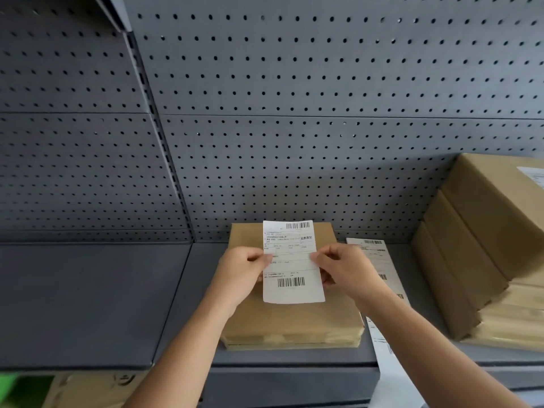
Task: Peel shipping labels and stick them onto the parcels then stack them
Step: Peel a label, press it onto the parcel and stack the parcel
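A white shipping label (pixel 291 260) with barcodes at top and bottom is held up over a flat brown parcel (pixel 294 322) that lies on the grey shelf (pixel 88 301). My left hand (pixel 241 272) pinches the label's left edge and my right hand (pixel 344 269) pinches its right edge, at about mid height. Beside the parcel on the right lies a long strip of further labels (pixel 382 266), which hangs over the shelf's front edge. A stack of three brown parcels (pixel 482 254) stands at the right; the top one carries a label (pixel 534 176).
A grey pegboard wall (pixel 294 113) backs the shelf, with an upright rail (pixel 164 148) dividing two bays. Below the shelf's front edge at lower left I see a cardboard box (pixel 88 390) and something green (pixel 11 384).
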Demonstrator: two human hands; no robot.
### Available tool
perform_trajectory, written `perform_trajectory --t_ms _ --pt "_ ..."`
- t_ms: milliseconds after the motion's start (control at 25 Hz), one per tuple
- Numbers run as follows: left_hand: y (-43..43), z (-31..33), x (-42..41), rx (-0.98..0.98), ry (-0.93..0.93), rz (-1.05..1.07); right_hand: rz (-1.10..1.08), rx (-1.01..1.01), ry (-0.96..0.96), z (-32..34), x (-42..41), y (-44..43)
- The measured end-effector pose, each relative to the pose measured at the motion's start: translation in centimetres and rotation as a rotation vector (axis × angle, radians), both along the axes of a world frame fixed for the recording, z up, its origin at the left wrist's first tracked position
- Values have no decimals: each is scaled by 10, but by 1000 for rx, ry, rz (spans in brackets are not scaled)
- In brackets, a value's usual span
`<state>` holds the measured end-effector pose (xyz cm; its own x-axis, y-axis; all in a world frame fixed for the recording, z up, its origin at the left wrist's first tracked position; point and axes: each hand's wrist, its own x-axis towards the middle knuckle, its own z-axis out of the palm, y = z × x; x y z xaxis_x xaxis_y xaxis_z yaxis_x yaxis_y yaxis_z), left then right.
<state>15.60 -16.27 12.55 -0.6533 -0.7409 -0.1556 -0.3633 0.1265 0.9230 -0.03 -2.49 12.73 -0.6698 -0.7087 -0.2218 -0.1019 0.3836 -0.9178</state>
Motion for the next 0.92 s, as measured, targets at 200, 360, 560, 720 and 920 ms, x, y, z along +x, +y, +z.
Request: perform_trajectory --t_ms 200,360,560,720,920 --pt "-13 -13 -6 -154 -121 53 -30 83 146 -14 -3 -14" --pt "-18 -14 -12 -262 -183 81 -34 137 243 -26 -6 -20" --pt "-19 -18 -19 -316 -248 62 -40 177 307 -27 -6 -26" --pt "-19 -20 -23 -352 -314 37 -25 215 368 -26 -3 -27" --pt "-18 -19 -27 -408 -369 16 -12 243 430 -27 -1 -32"
